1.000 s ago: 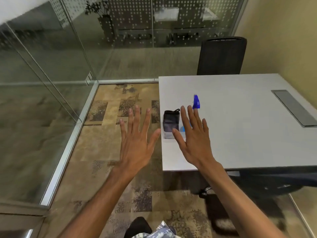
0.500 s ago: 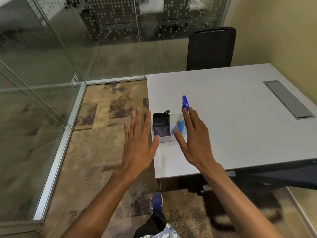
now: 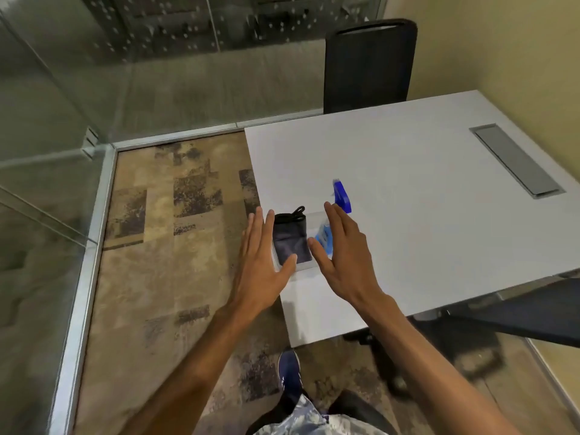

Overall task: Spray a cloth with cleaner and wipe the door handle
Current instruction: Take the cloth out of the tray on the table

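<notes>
A person is reaching with both hands spread flat and empty toward supplies waiting near the table's [image 3: 408, 183] left edge, apparently set out within easy reach for the job. The left hand [image 3: 262, 262] is hovering beside the dark folded cloth [image 3: 290, 238], thumb overlapping its near corner; the right hand [image 3: 342, 255] is hanging just over the sprayer [image 3: 341, 196], whose blue head is showing past the fingertips. No door handle is appearing in view.

A dark, possibly charcoal cloth [image 3: 291, 241] lies beside a spray bottle [image 3: 340, 196] with a blue head on a white counter [image 3: 408, 183], above mottled tan-and-brown carpet [image 3: 175, 246]; a black chair [image 3: 368, 64] stands behind.
</notes>
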